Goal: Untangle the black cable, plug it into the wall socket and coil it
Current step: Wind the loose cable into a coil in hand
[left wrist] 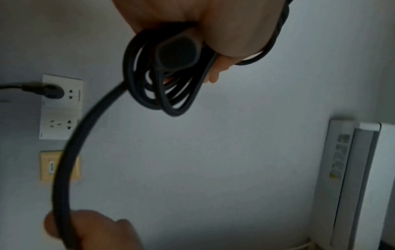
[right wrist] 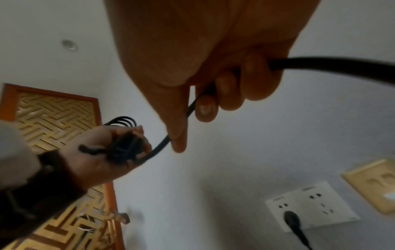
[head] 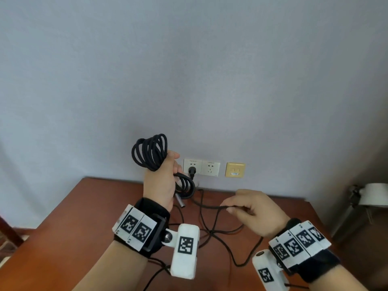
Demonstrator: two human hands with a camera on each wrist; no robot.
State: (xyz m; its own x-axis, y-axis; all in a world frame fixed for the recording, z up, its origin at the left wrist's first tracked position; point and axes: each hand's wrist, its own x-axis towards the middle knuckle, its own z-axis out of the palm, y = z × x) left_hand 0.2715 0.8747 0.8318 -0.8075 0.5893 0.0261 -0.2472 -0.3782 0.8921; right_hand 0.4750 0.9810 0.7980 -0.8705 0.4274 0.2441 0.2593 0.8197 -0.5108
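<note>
Coiling is the step in hand, and the plug end looks done: the round black plug (head: pixel 192 170) sits in the left outlet of the white double wall socket (head: pixel 210 167), just above the back edge of the reddish-brown wooden table (head: pixel 88 208). The left hand (head: pixel 162 181) is raised in front of the wall, fingers curled round a bundle of finished loops of the thin black rubber-sheathed cable (head: pixel 149 152), with more loops hanging below the fist. The right hand (head: pixel 255 211) is lower and to the side, thumb and fingertips pinching the free run of cable that leads across to the bundle.

By my reading, several loose turns are still sprawled and crossing on the table, so the job is perhaps half coiled. To do it well: let the right hand slide along the cable rather than drag it, feed each new loop the same size as those held, and give a slight twist so it lies flat. Watch the crossed strands below; tugging could tighten a knot or pull on the plug.
</note>
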